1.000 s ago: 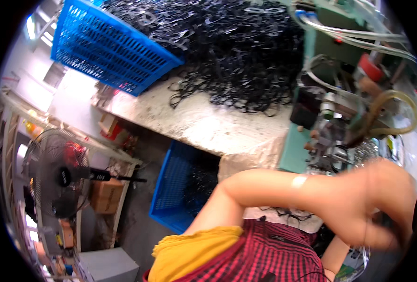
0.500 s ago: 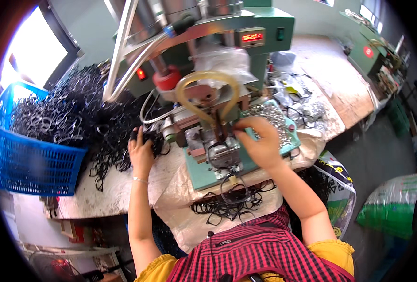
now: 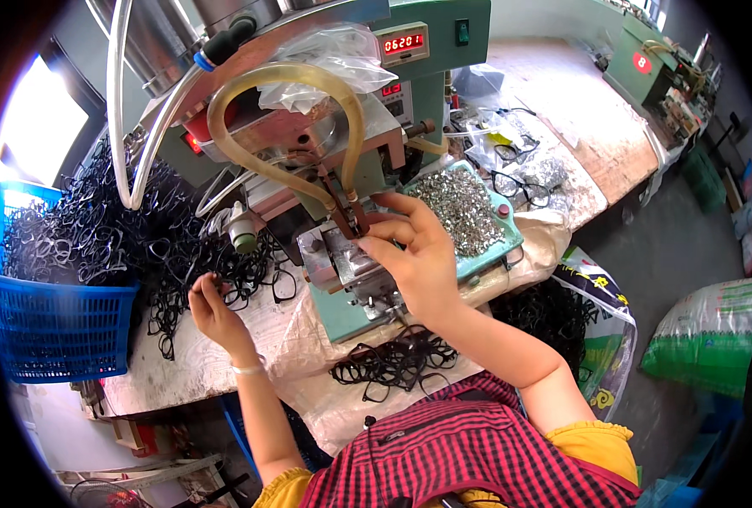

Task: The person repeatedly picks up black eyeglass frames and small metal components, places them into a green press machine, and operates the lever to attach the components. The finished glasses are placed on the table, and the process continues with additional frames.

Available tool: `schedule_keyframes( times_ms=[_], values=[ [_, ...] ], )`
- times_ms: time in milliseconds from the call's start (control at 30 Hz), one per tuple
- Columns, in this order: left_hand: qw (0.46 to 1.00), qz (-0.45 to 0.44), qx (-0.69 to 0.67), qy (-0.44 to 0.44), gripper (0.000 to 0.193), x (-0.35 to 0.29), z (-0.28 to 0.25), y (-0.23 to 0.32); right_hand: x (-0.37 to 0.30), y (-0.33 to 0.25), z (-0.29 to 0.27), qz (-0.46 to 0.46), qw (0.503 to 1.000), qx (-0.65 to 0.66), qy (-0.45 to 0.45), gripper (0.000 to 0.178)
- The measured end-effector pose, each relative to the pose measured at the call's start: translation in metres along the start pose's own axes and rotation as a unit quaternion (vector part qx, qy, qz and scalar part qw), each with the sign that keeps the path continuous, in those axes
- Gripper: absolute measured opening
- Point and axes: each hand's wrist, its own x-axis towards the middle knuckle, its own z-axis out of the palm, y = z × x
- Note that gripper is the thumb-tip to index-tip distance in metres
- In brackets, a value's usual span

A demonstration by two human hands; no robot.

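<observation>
My right hand point(image 3: 423, 258) is at the bench machine point(image 3: 308, 140). Its thumb and index finger pinch together beside the brown metal jaws point(image 3: 348, 222), above a metal fixture point(image 3: 367, 275); anything between the fingertips is too small to make out. Off to the left, my left hand point(image 3: 218, 317) is raised with curled fingers at the near edge of a heap of black eyeglass frames point(image 3: 173, 245). Whether a frame is in those fingers cannot be made out. More black eyeglass frames point(image 3: 397, 360) lie on the cloth before the machine.
A teal tray point(image 3: 511, 229) of small shiny metal parts point(image 3: 461, 212) stands right of the fixture. A blue basket point(image 3: 58, 326) overflows with frames at left. A looped yellowish hose point(image 3: 223, 110) hangs over the work spot. Sacks point(image 3: 702, 351) stand at right.
My left hand has drawn back from the heap, toward me. My right hand has shifted left along with the view, to the jaws. The eyeglass frame at the fixture's front is gone from there.
</observation>
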Motion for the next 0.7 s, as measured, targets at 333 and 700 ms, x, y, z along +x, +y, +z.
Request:
schedule_keyframes(
  times_ms=[333,700],
  values=[
    [0.869,0.317,-0.088,-0.370,0.021,-0.062,0.075,0.137,0.029,0.011,-0.087,-0.192,0.791,-0.581,-0.009,0.022],
    [0.859,0.322,-0.055,-0.395,0.020,-0.064,0.076,0.134,0.032,0.043,-0.147,-0.268,0.763,-0.581,0.095,0.009]
  ],
)
